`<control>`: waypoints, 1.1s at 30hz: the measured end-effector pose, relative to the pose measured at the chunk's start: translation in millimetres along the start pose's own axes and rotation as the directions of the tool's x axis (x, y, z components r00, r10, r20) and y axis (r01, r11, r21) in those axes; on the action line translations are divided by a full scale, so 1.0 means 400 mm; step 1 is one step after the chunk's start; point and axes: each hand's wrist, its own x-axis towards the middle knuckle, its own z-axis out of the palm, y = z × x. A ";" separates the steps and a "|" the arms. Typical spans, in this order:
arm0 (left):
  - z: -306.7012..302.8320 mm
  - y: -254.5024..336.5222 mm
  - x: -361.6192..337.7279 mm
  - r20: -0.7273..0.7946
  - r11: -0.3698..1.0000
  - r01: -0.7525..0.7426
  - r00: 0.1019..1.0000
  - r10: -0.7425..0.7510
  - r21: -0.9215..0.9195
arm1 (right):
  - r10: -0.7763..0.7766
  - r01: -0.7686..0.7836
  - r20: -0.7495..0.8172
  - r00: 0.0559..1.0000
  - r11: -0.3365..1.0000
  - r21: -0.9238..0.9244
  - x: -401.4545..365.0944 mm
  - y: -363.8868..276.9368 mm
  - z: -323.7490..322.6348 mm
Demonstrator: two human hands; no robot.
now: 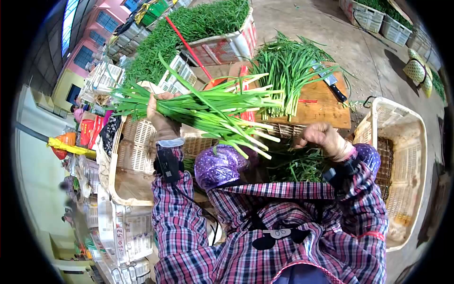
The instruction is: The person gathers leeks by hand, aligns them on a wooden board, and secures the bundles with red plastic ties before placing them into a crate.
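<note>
My left hand (163,113) is wrapped round a thick bunch of garlic chives (208,106), held level with the pale stem ends pointing right. Just right of those ends, my right hand (321,139) is raised with its fingers curled closed; anything inside them is hidden. Beyond the hands, a larger pile of garlic chives (288,71) lies on a wooden board (321,102). A knife (335,87) with a black handle rests on the board's right side. Loose green leaves (302,165) lie low between my knees, below my right hand.
A white plastic crate (397,208) stands at my right, another crate (135,146) at my left. Heaped greens (189,28) fill large containers ahead, with a red pole (187,45) leaning there. More crates (369,16) stand at the far right, near a patterned bundle (416,68).
</note>
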 end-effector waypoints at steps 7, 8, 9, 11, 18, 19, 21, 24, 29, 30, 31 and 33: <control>-0.006 -0.008 -0.011 0.047 0.994 -0.031 0.998 0.036 -0.109 | 0.028 -0.062 -0.197 0.980 0.984 -0.167 -0.076 -0.004 0.061; 0.012 -0.005 -0.023 0.087 0.982 0.021 0.996 -0.004 -0.187 | -0.010 -0.023 -0.189 0.982 0.985 -0.172 -0.064 -0.011 0.085; 0.032 -0.006 -0.038 0.057 0.984 0.031 0.998 -0.022 -0.177 | -0.086 0.011 -0.221 0.971 0.947 -0.322 -0.045 -0.018 0.112; 0.068 -0.005 -0.060 0.027 0.987 0.007 1.000 -0.002 -0.163 | -0.073 0.019 -0.213 0.974 0.970 -0.243 -0.006 0.010 0.135; 0.136 0.009 -0.112 0.041 0.984 -0.065 0.997 0.073 -0.165 | 0.147 -0.111 -0.115 0.982 0.956 0.273 0.081 0.041 0.191; 0.144 0.010 -0.121 0.099 0.983 -0.045 0.993 0.063 -0.180 | 0.153 -0.113 -0.127 0.980 0.954 0.278 0.092 0.059 0.192; 0.163 0.008 -0.135 0.137 0.984 -0.024 0.989 0.049 -0.175 | 0.089 -0.062 -0.142 0.986 0.981 0.181 0.107 0.095 0.191; 0.202 0.016 -0.163 -0.080 0.996 -0.042 0.996 0.036 -0.079 | 0.227 -0.136 -0.184 0.956 0.903 0.407 0.107 0.093 0.209; 0.089 -0.041 -0.094 0.037 0.976 -0.065 0.997 0.074 -0.210 | 0.084 -0.005 -0.121 0.989 0.841 0.540 0.094 0.101 0.229; 0.082 -0.047 -0.095 0.037 0.976 -0.062 0.997 0.071 -0.208 | 0.027 0.019 -0.078 0.997 0.847 0.531 0.090 0.113 0.224; 0.076 -0.049 -0.100 0.025 0.981 -0.049 0.998 0.055 -0.190 | -0.013 0.045 -0.066 0.998 0.859 0.510 0.084 0.118 0.220; 0.003 -0.067 -0.055 0.159 0.964 0.054 0.987 -0.012 -0.261 | -0.027 0.059 -0.073 0.997 0.877 0.477 0.068 0.106 0.216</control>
